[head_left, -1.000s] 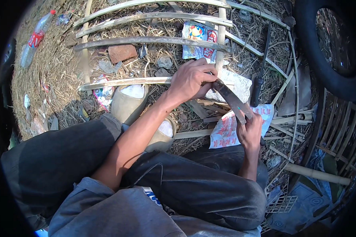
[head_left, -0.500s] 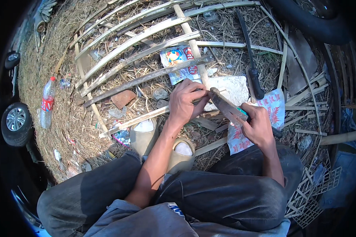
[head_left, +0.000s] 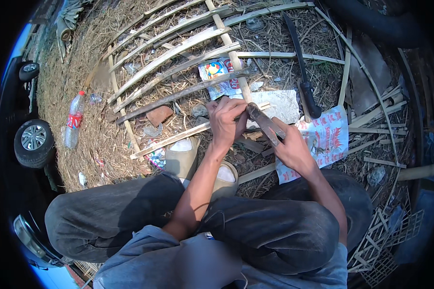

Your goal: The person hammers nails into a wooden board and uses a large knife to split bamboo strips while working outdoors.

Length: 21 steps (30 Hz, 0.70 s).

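Observation:
My left hand [head_left: 224, 120] is closed on a pale bamboo strip [head_left: 177, 139], where it meets a lengthwise strip [head_left: 243, 86] of a bamboo lattice. My right hand [head_left: 294, 148] grips a knife with a broad, stained blade [head_left: 266, 124]; its handle is hidden in the fist. The blade slants up and left, its tip close to my left fingers at the strip crossing. Just beyond lies a whitish stone slab [head_left: 280, 107]. Several split bamboo slats [head_left: 173, 69] lie across the lattice, away from my hands.
A long dark machete [head_left: 305, 72] lies right of the lattice. Printed plastic sheeting [head_left: 323, 139] and loose bamboo pieces [head_left: 378, 118] are at right. A broken brick [head_left: 159, 115], a red-capped bottle [head_left: 74, 120] and a car wheel [head_left: 33, 143] are at left.
My right hand has moved left, closer to my left hand, and the knife has turned so its green handle no longer shows. The left hand keeps its hold; the view has shifted slightly.

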Motion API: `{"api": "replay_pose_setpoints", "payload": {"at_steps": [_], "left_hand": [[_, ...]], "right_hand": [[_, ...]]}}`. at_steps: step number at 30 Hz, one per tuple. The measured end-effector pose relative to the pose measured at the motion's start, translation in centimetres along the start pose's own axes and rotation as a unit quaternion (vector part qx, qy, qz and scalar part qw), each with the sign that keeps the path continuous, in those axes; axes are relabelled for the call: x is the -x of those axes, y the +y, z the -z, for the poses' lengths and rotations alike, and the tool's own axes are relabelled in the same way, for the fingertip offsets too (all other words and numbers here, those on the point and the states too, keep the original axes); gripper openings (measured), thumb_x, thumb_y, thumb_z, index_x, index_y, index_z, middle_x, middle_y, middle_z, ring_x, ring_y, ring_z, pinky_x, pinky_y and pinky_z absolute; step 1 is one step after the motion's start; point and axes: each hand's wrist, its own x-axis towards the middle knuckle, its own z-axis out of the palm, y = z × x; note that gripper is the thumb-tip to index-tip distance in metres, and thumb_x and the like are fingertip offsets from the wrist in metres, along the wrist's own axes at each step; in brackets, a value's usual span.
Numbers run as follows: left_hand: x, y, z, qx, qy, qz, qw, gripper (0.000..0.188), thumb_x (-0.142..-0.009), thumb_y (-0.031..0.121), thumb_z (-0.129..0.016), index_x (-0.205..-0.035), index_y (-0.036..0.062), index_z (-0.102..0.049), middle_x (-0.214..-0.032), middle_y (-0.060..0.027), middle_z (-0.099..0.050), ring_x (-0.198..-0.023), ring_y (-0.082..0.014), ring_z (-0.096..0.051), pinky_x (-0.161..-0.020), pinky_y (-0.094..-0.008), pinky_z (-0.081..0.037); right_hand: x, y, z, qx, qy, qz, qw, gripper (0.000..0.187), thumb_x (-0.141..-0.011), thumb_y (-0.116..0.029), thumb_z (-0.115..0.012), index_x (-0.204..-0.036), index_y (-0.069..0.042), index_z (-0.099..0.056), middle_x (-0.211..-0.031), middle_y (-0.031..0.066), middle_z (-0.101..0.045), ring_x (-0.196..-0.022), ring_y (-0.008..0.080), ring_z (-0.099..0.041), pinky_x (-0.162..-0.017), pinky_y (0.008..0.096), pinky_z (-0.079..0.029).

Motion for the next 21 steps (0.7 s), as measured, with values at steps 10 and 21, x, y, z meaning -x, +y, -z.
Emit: {"api": "replay_pose_setpoints", "payload": {"at_steps": [10,21], "left_hand": [[0.4,0.0,-0.3,0.025,0.042,0.002,0.999,0.01,-0.074,0.019,-0.084,-0.082,0.016,-0.079,-0.088,0.0055,-0.073,-0.083,-0.0168,-0.063,-0.075,-0.0339,-0.045],[1.2,-0.4,-0.6,0.049,0.039,0.032,0.998,0.014,-0.066,0.01,-0.084,-0.077,0.0124,-0.076,-0.09,0.0069,-0.072,-0.08,-0.0178,-0.064,-0.071,-0.0349,-0.049]], "right_hand": [[0.8,0.5,-0.4,-0.003,0.186,0.199,0.962,0.025,-0.093,-0.008,-0.055,-0.113,-0.002,-0.068,-0.073,0.0262,-0.065,-0.065,0.0475,-0.064,-0.063,0.0488,-0.052],[-0.2,0.9,-0.6,0.117,0.145,0.132,0.974,0.021,-0.097,-0.02,-0.062,-0.108,-0.003,-0.07,-0.069,0.0233,-0.063,-0.063,0.047,-0.062,-0.057,0.0512,-0.047]]}}
